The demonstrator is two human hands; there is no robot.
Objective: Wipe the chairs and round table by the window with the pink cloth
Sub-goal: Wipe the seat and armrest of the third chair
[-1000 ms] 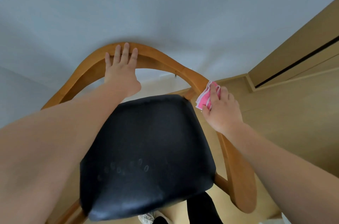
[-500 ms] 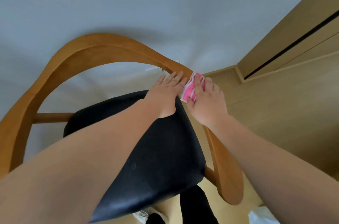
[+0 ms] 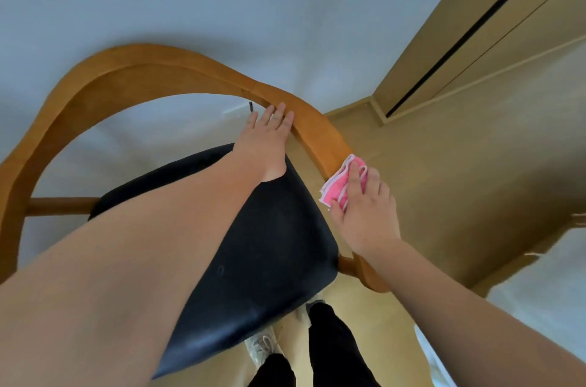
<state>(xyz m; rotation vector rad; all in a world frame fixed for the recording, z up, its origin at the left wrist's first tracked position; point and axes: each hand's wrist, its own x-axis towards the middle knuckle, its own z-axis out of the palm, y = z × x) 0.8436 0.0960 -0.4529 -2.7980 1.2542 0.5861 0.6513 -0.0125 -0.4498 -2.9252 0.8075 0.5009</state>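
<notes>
Curved chair rail (image 3: 133,76) boxing in black seat (image 3: 269,247), wall close behind, open floor (image 3: 444,180) rightward

The left forearm (image 3: 158,244) covered much of the black seat (image 3: 285,244). The chair's wooden rail (image 3: 126,69) ran off the frame's left edge, and the right hand (image 3: 364,212) hid part of the pink cloth (image 3: 336,187).
</notes>
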